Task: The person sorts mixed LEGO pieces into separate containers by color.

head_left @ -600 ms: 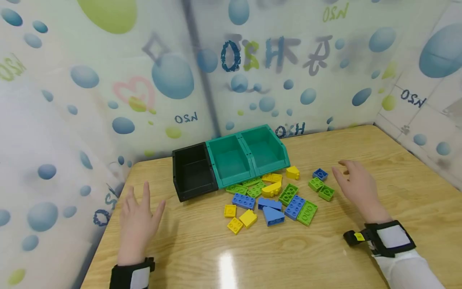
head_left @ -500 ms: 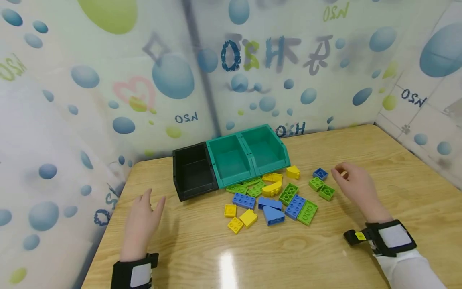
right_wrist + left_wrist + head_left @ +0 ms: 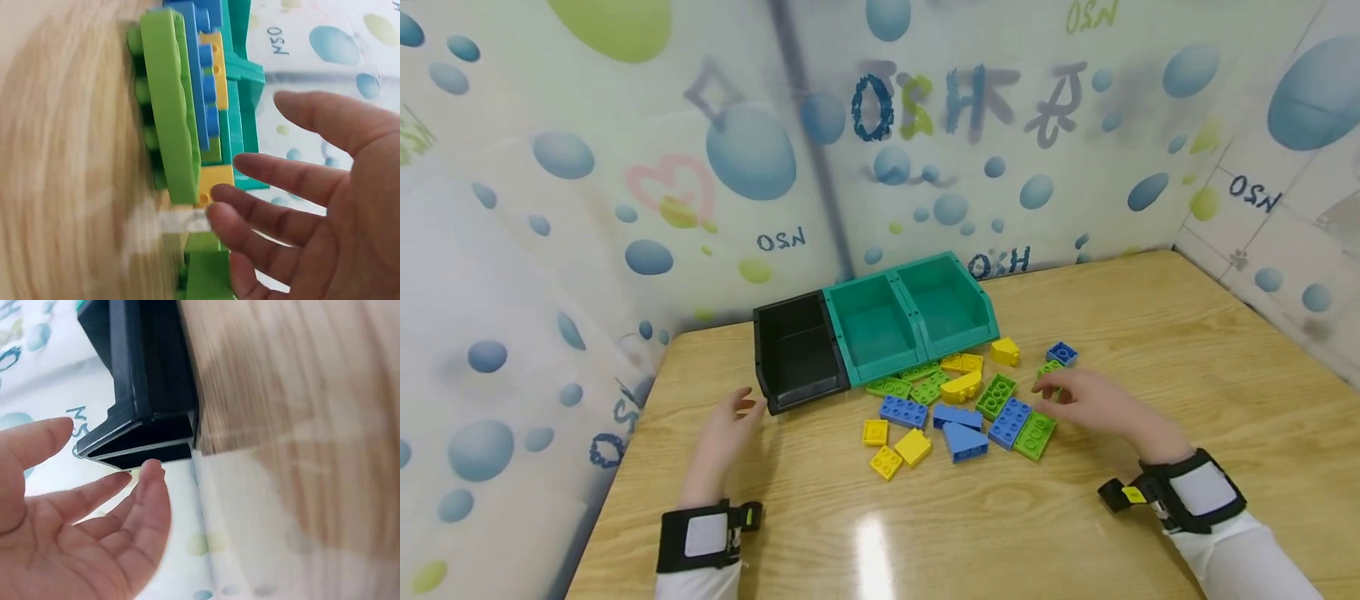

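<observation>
My left hand (image 3: pixel 728 433) is beside the near left corner of the black bin (image 3: pixel 801 362), fingers loosely bent and holding nothing. In the left wrist view, the fingertips come close to the bin's corner (image 3: pixel 137 434); whether they touch it I cannot tell. My right hand (image 3: pixel 1097 407) hovers at the right side of the brick pile with nothing in it. Its fingers stay apart in the right wrist view, near a long green brick (image 3: pixel 169 106) lying studs outward. A small green brick (image 3: pixel 1051 368) is partly hidden behind that hand. A blue brick (image 3: pixel 1011 421) lies alongside the long green one.
Two joined teal bins (image 3: pixel 880 333) adjoin the black one at the back. Several blue, green and yellow bricks are spread before them, including a yellow brick (image 3: pixel 913 447) and a blue sloped brick (image 3: pixel 965 442). A printed curtain (image 3: pixel 737 167) stands behind the wooden table (image 3: pixel 1000 533).
My left hand has moved forward and right to the black bin's corner. My right hand has moved left and a little nearer, to the green bricks. The head view has shifted slightly.
</observation>
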